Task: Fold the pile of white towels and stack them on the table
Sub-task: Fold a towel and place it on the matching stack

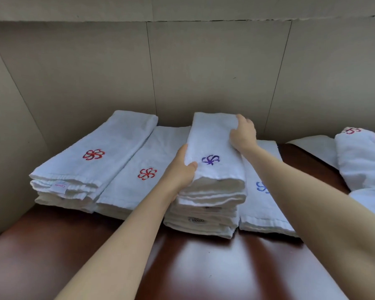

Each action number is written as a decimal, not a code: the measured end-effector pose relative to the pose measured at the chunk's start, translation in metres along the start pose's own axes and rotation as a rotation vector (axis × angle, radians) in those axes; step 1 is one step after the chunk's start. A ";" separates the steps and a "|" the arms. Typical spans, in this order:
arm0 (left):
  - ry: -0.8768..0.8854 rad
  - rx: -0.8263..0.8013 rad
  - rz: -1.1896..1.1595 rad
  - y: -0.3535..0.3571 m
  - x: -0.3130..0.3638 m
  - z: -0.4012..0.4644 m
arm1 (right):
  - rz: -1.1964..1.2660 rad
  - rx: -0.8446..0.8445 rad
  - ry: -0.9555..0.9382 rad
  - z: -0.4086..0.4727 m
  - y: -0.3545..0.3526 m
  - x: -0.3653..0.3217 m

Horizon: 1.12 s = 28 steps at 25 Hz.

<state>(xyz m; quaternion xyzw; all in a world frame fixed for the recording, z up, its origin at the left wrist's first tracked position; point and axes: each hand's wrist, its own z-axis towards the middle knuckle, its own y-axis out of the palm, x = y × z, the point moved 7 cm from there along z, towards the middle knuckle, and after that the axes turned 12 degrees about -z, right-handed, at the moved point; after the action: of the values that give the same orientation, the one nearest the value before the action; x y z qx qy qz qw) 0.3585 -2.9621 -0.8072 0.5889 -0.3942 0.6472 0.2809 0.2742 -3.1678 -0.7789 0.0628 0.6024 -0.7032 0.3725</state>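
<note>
A folded white towel with a purple flower (212,148) lies on top of a stack of folded towels (204,219) in the middle of the dark wooden table (204,267). My left hand (182,169) grips the towel's left near edge, thumb on top. At the far right edge my right hand (243,133) holds the same towel, fingers curled over it. Left of the stack lie a folded towel with a red flower (143,163) and a second stack topped by a red-flower towel (95,156). A blue-flower towel (262,195) lies flat to the right.
Unfolded white towels (362,163) are heaped at the right end of the table, one showing a red flower. A beige panelled wall (204,72) rises directly behind the towels and curves round the left side. Bare glossy wood lies in front of the stacks.
</note>
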 end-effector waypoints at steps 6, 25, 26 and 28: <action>0.012 0.184 0.336 -0.001 0.004 -0.019 | -0.172 -0.179 -0.363 -0.115 -0.015 -0.026; 0.534 -0.619 0.566 0.415 0.164 -0.196 | -0.811 0.104 0.342 -0.243 -0.419 0.349; 0.517 -0.657 0.581 0.433 0.164 -0.200 | -0.804 0.045 0.360 -0.248 -0.416 0.364; 0.463 -0.727 0.623 0.460 0.159 -0.207 | -0.769 -0.050 0.370 -0.256 -0.404 0.387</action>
<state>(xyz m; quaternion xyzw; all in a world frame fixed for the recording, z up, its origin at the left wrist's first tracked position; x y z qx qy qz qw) -0.1573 -3.0486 -0.7322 0.1503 -0.6770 0.6345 0.3413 -0.3369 -3.1139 -0.7313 -0.0505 0.6554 -0.7530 -0.0298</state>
